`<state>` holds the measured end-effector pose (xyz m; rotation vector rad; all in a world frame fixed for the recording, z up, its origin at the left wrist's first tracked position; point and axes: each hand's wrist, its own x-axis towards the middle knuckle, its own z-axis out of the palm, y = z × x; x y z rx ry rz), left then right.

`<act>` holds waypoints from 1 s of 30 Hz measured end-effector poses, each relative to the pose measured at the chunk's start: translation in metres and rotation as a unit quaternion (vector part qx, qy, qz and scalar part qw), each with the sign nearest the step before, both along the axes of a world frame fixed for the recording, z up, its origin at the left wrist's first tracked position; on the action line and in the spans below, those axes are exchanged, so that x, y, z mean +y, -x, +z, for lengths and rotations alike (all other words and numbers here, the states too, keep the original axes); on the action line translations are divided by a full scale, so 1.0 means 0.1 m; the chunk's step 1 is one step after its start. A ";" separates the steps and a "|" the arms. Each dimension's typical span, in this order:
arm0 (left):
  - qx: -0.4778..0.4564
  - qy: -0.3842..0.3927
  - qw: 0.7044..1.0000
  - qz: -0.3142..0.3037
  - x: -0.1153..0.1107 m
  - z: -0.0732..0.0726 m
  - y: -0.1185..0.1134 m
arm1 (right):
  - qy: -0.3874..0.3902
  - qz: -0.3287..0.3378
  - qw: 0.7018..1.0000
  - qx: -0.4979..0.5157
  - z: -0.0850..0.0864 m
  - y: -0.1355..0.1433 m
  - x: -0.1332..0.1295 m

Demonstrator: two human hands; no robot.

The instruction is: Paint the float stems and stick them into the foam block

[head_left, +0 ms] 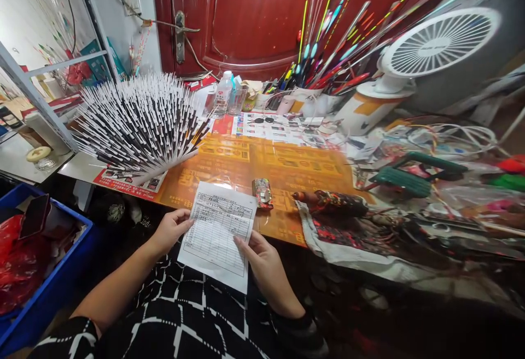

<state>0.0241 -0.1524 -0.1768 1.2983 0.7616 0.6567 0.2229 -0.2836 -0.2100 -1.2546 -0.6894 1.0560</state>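
A white printed form [217, 239], with a ruled table and some handwriting, is held over my lap at the table's front edge. My left hand [172, 230] pinches its left edge between thumb and fingers. On the opposite side my right hand [260, 255] grips the right edge, the thumb lying on top of the sheet. Just beyond the paper a small paint-smeared block [262, 194] rests on the orange-covered table [270, 157]. A dark, paint-stained tool with a pointed tip [332, 203] lies to the right on a stained cloth [348, 258].
At the left stands a dense fan of thin black-and-white sticks [143, 129]. A plastic bottle [223, 94], cups of colourful thin rods [311, 94] and a white fan [443, 42] line the back. A green-handled tool [410, 176] lies right. A blue bin [53, 288] sits lower left.
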 end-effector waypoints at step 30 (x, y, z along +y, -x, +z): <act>0.130 -0.228 0.963 -0.058 -0.12 0.22 0.44 | 0.045 0.410 0.910 -0.033 0.21 0.31 0.59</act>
